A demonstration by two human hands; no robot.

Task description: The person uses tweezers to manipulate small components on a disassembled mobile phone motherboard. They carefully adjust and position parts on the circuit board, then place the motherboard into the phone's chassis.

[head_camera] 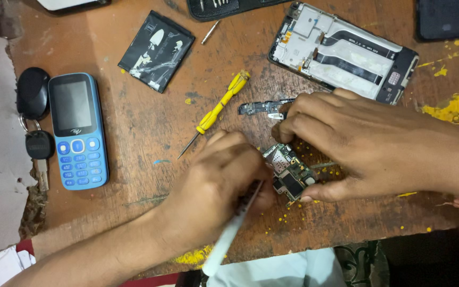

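- The left hand (224, 175) is curled tight round a thin white-handled tool (228, 236), its tip pointing at a small green-and-black circuit board (289, 171) just beyond the knuckles.
- The right hand (346, 146) pinches that board, thumb beneath and fingertips on the far edge, pressing it to the worn brown wooden table (134, 159).
- Just past the right hand's fingertips lies a narrow dark connector board (258, 107), almost touching them.
- Beyond the right hand's knuckles sits an opened phone frame with white and black inner parts (341, 50), close by.
- Ahead of the left hand lies a yellow-handled screwdriver (216, 111) on a slant, near but apart; farther off is a black flat battery (156, 50).
- Well out from the left hand's outer side lie a blue keypad phone (78, 130) and black car keys (34, 119), near the table's ragged edge.
- The table's near edge runs just under both wrists; bare wood opens between the left hand and the blue phone.
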